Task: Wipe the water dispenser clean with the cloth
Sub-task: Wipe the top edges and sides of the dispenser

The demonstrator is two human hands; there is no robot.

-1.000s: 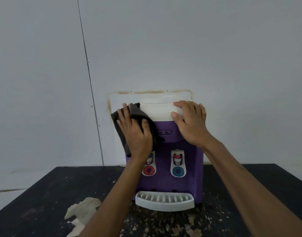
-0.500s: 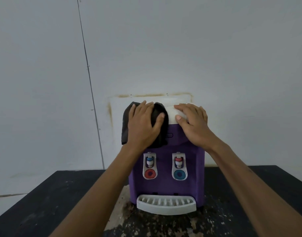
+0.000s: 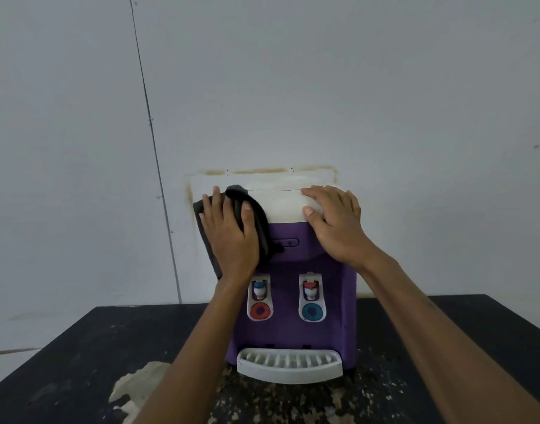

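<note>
A purple water dispenser [image 3: 293, 332] with a white top stands on a black table against the wall. It has two taps, a red button on the left, a blue one on the right, and a white drip tray [image 3: 288, 364] at its foot. My left hand [image 3: 228, 237] presses a dark grey cloth [image 3: 258, 218] against the dispenser's upper left corner, fingers spread over the cloth. My right hand [image 3: 336, 224] lies flat on the upper right corner, thumb on the white top, holding nothing.
The black table [image 3: 492, 332] has a worn, flaking surface, with a pale bare patch [image 3: 140, 387] at front left. A grey wall rises right behind the dispenser, with a stained outline [image 3: 256, 171] and a thin vertical seam [image 3: 152, 133] on the left.
My left hand slid the cloth from the top front back to the dispenser's upper left corner. My right hand stayed on the upper right corner.
</note>
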